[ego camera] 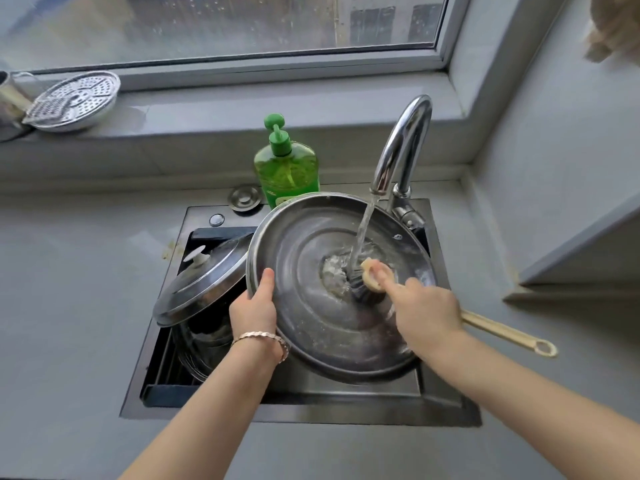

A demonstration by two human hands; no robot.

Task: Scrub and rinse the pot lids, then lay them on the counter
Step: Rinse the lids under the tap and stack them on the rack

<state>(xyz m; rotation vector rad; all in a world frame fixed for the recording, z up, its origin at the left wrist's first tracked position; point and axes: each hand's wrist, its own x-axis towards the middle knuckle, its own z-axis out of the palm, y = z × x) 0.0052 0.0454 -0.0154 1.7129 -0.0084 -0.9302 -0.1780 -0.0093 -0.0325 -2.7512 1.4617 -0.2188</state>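
A large steel pot lid is held tilted over the sink, its hollow underside facing me. My left hand grips its left rim, thumb on the inside. My right hand holds a long wooden-handled dish brush, and its dark bristles press on the lid's middle. Water runs from the chrome faucet onto the lid beside the brush. A second steel lid with a white knob rests tilted on a pot in the sink's left half.
The dark sink is set in a grey counter. A green dish soap bottle stands behind it, next to a round steel cap. A perforated steamer plate lies on the window ledge at far left.
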